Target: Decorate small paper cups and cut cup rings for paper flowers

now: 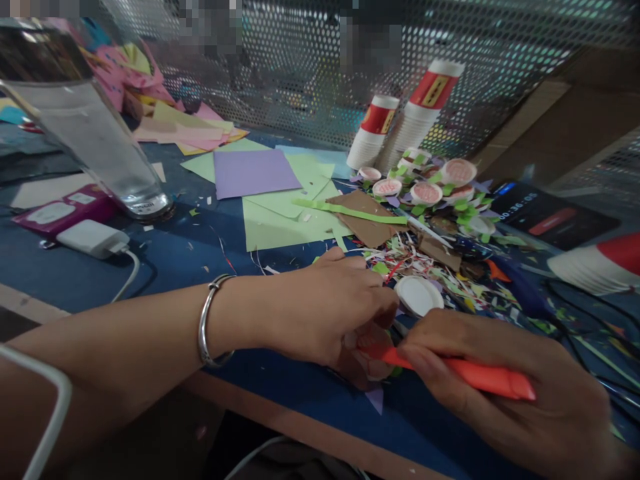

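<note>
Lying across the front of the blue desk [190, 260], the left hand [325, 307] is curled, and a small reddish piece [370, 350] is pinched between its thumb and fingers; the piece is mostly hidden, and its kind cannot be told. A metal bangle [207, 320] is worn on the left wrist. The right hand [505, 393] is closed round an orange tool [475, 375], which is held nearly level with its tip touching the piece. Both hands are placed near the front edge of the desk, towards its right half. A white disc [419, 295] lies flat just beyond the left fingertips, at the rim of a heap of paper scraps [425, 263]. Behind the heap, a cluster of round lids [430, 190] mixed with green bits is set, and two stacks of cups [373, 130] are leaned against the mesh panel [300, 67]. A further cup stack [600, 267] lies on its side at the right edge. A phone [547, 213] showing a timer lies to the right of the cluster. Brown card [370, 217] and a green strip [345, 210] are laid over green sheets [285, 220], with a purple sheet [253, 172] further back. A glass [100, 133], a white charger [93, 238] and a pink pack [65, 212] are kept at the left, well apart from the hands.
</note>
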A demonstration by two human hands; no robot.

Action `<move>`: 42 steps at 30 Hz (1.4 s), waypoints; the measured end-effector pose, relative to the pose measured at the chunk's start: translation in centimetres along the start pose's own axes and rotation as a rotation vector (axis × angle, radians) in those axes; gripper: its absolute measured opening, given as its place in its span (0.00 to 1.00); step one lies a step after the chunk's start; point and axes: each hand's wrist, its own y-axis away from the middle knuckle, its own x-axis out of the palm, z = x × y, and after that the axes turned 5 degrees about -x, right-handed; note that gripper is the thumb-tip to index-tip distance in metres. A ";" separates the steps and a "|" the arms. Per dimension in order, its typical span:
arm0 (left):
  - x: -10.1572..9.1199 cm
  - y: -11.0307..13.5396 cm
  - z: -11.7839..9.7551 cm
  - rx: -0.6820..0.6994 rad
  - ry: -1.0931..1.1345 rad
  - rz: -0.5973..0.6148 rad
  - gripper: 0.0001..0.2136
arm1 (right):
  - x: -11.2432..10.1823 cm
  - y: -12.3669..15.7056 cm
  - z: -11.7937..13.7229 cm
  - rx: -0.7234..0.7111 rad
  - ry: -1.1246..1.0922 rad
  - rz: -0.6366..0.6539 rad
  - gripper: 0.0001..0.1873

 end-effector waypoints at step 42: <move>-0.2 0.1 -0.1 -0.015 0.002 0.029 0.19 | -0.3 0.1 0.2 -0.018 0.034 -0.012 0.08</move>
